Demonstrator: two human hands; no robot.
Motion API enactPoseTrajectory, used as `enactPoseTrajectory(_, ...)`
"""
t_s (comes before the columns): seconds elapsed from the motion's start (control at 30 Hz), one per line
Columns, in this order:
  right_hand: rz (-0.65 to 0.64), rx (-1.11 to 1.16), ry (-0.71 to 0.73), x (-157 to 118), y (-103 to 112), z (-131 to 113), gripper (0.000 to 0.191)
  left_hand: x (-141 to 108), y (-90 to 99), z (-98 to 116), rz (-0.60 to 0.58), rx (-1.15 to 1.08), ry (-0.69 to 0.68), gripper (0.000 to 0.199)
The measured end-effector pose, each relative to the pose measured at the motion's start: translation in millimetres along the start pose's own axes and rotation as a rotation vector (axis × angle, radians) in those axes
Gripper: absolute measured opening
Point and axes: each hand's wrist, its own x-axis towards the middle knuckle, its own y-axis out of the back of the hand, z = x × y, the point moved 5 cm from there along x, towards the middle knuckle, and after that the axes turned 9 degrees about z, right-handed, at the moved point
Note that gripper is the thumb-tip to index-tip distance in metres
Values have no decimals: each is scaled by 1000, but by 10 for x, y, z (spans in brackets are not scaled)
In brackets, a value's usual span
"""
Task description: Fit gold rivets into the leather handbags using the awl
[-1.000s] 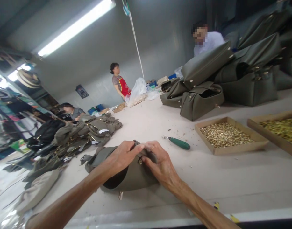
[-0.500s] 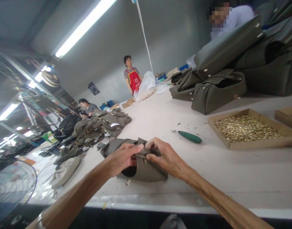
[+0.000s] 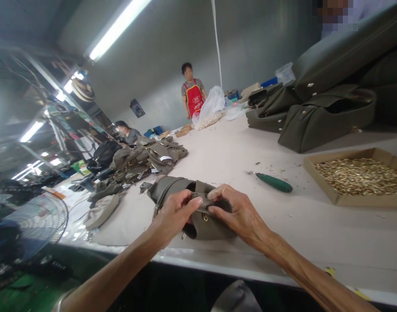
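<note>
We have a small olive bag (image 3: 214, 229) lying near the front edge of the table (image 3: 230, 151), directly between and under our two hands. Our left hand (image 3: 175, 211) has its thumb pressed down on a narrow strap (image 3: 202, 200) at the top of the bag, with the forefinger bent against it, so those fingers are drawn together on the piece; the rest are partly hidden. Our right hand (image 3: 248, 214) grips the same part from the other side, thumb below and forefinger above, with only a slim gap taken up by the material. A brass fitting (image 3: 204, 217) shows on the bag's front just below the strap, and its dark mouth gapes beneath our left hand. Beyond our right hand, we see a green-handled tool (image 3: 274, 182) lying apart from the bag, its metal tip pointing left, and further right a cardboard tray (image 3: 343, 200) filled with small gold-coloured pieces (image 3: 363, 177). Larger olive bags (image 3: 315, 123) are heaped behind the tray. A pile of olive pieces (image 3: 143, 160) lies to the left, and across the table stands a person in a red apron (image 3: 194, 99).
</note>
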Motion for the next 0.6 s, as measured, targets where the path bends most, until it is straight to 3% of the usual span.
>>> enactPoseTrajectory(0.2,21,85,-27,-10,29,16,8,-40,-81,-46,21,-250,73,37)
enactPoseTrajectory(0.4,-6,302,-234,31,140,241,15,84,-358,-144,57,-642,220,37)
enactPoseTrajectory(0.6,35,347,-394,80,196,475,22,308,-593,-234,85,-842,377,44)
